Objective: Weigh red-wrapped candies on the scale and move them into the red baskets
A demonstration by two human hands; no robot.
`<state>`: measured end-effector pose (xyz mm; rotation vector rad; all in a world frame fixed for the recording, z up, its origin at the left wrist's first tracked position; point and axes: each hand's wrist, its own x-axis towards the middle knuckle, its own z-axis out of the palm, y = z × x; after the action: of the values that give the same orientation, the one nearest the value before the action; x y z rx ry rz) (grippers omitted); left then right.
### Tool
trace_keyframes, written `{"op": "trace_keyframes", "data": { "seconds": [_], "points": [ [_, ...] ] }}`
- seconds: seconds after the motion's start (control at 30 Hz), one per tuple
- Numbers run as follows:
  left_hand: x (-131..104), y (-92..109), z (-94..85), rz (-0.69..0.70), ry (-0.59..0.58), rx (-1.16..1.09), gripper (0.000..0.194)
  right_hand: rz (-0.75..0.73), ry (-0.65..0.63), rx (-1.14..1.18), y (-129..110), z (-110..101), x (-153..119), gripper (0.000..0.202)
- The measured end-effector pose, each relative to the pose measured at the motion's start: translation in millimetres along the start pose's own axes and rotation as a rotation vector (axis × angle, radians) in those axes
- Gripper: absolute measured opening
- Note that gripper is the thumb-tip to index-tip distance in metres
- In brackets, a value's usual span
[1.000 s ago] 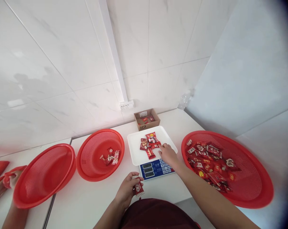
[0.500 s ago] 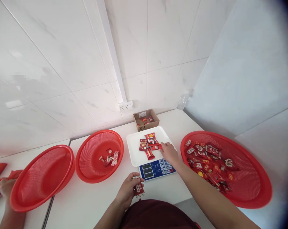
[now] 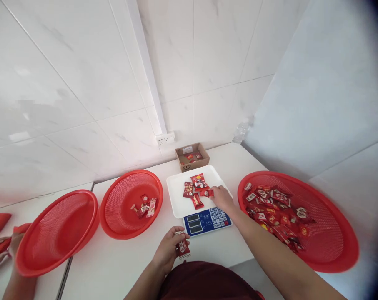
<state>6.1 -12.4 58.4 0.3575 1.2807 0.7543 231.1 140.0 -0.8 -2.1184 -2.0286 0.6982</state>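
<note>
My left hand is closed round a dark red snack packet with dotted ends, in front of the digital scale. Over the right side of the scale's white tray, my right hand pinches the end of a small red snack packet. Three other packets lie beside it on the tray: a larger red one, a dark red square one and a narrow red one. My right fingertips are partly hidden by the hand.
At the right stands a red basket holding many packets. To the left are a red basket with several packets and another red basket. A cardboard box sits behind the scale. Another person's hands hold red material at far left.
Both my hands keep nearly the same place and hold. At far left the other person's hands have shifted on the red material. The whole view has drifted very slightly.
</note>
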Motion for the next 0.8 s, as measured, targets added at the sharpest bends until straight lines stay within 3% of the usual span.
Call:
{"op": "trace_keyframes", "data": {
  "seconds": [0.23,0.4,0.53,0.67,0.8],
  "points": [
    [-0.3,0.0,-1.3,-0.002,0.010,0.000,0.043,0.064,-0.048,0.225,1.1,-2.3,-5.7,0.013],
    [-0.3,-0.5,-2.6,-0.001,0.007,-0.001,0.041,0.065,-0.129,0.454,7.5,-9.0,-42.7,0.014],
    [-1.5,-1.1,-0.6,-0.023,-0.046,-0.003,0.041,0.015,-0.343,0.872,4.1,-18.9,-93.5,0.013],
    [-7.8,0.8,8.4,-0.041,-0.173,0.106,0.047,-0.098,-0.617,1.058,-16.0,-24.4,-134.5,0.014],
    [-9.0,0.1,20.3,-0.010,-0.331,0.226,0.041,-0.142,-0.662,1.088,-33.1,-24.6,-150.0,0.013]
  ]
}}
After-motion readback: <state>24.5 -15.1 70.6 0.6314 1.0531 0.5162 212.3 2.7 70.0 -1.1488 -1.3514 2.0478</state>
